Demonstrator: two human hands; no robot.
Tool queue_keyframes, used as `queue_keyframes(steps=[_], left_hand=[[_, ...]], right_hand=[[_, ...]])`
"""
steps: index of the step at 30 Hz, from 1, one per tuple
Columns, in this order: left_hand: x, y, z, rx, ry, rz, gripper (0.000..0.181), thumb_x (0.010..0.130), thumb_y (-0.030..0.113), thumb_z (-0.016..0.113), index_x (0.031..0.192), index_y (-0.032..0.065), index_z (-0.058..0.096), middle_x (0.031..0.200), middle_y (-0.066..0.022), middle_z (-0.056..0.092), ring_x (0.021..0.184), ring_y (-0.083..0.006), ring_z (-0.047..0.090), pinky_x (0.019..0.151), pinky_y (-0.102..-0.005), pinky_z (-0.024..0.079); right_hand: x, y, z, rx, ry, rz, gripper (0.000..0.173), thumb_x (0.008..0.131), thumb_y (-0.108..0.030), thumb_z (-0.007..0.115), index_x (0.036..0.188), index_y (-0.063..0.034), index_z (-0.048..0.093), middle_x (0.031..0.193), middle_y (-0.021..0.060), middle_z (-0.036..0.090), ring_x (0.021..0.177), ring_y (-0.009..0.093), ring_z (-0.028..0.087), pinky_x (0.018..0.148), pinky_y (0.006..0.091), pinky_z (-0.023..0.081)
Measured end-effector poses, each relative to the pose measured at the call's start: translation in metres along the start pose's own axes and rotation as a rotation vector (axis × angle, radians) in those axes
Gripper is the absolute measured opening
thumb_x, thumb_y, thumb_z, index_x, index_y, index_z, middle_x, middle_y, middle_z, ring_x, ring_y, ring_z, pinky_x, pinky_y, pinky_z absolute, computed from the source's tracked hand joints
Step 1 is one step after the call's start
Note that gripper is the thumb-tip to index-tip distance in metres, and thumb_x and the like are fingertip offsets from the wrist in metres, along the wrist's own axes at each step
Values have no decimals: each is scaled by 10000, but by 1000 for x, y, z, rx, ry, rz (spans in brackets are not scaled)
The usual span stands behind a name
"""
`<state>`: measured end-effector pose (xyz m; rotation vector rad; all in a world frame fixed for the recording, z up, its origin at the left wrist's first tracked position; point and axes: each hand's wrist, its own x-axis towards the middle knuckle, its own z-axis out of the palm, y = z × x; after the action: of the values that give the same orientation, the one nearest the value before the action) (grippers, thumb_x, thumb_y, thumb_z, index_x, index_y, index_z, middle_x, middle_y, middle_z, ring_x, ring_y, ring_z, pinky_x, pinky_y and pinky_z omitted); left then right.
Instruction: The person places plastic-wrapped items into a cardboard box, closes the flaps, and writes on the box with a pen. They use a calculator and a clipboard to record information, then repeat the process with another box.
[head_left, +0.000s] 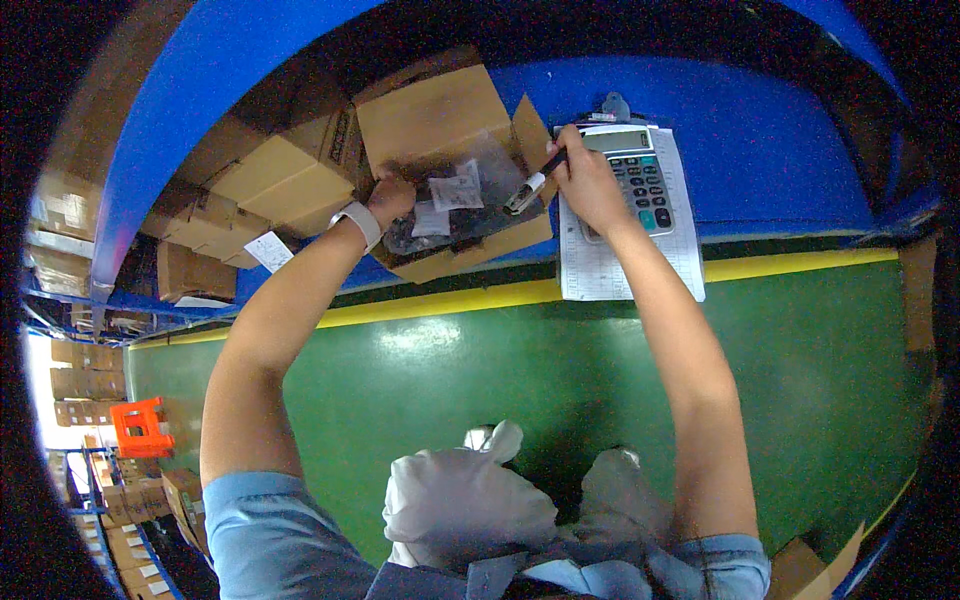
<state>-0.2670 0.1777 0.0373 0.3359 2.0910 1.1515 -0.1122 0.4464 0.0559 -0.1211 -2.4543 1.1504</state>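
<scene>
An open cardboard box (480, 247) stands on the blue shelf, with clear plastic bags inside and small white packets (456, 189) among them. My left hand (393, 196), below a white wristband, reaches into the left side of the box; its fingertips are partly hidden, so its hold cannot be told. My right hand (589, 180) grips a black pen (534, 189) with a white section, its end slanting towards the box. Under and beside that hand lies a calculator (645, 187) on printed sheets (600, 274) held by a clipboard (616, 109).
Closed cardboard boxes (281, 176) crowd the shelf at the left, one near a loose white paper (268, 252). A yellow edge strip (450, 301) borders the shelf above the green floor. An orange stool (142, 427) and stacked cartons stand far left. An open carton (799, 574) is at lower right.
</scene>
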Motion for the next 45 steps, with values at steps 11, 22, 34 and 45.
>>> queue_keyframes(steps=[11, 22, 34, 45], left_hand=[[-36, 17, 52, 1468, -70, 457, 597, 880, 411, 421, 1393, 254, 160, 1462, -64, 94, 1329, -357, 101, 1033, -580, 116], [-28, 54, -28, 83, 824, 693, 239, 750, 115, 600, 939, -15, 535, 974, -183, 547, 914, -344, 512, 793, -427, 411], [43, 7, -45, -510, 546, 359, 393, 833, 325, 570, 1084, 26, 532, 1142, -106, 527, 1085, -279, 452, 968, -357, 311], [-98, 49, 24, 1027, 199, 751, 585, 806, 325, 590, 1335, 244, 356, 1399, -100, 296, 1263, -291, 319, 1042, -427, 251]], right_hand=[[-8, -10, 11, 74, 34, -130, 248, 786, -121, 556, 963, -59, 393, 779, 220, 577, 748, 418, 564, 616, 496, 443], [-41, -8, 52, -420, -208, -458, 531, 645, -245, 687, 1111, -67, 504, 1097, 145, 565, 1091, 279, 492, 1010, 400, 296], [-39, 0, 45, -259, -98, -519, 403, 699, -242, 698, 1039, -91, 545, 1033, 102, 587, 1050, 291, 510, 891, 380, 407], [-99, -20, 18, -139, 39, -552, 210, 692, -92, 687, 754, -45, 492, 1042, 83, 617, 929, 307, 551, 784, 387, 447]])
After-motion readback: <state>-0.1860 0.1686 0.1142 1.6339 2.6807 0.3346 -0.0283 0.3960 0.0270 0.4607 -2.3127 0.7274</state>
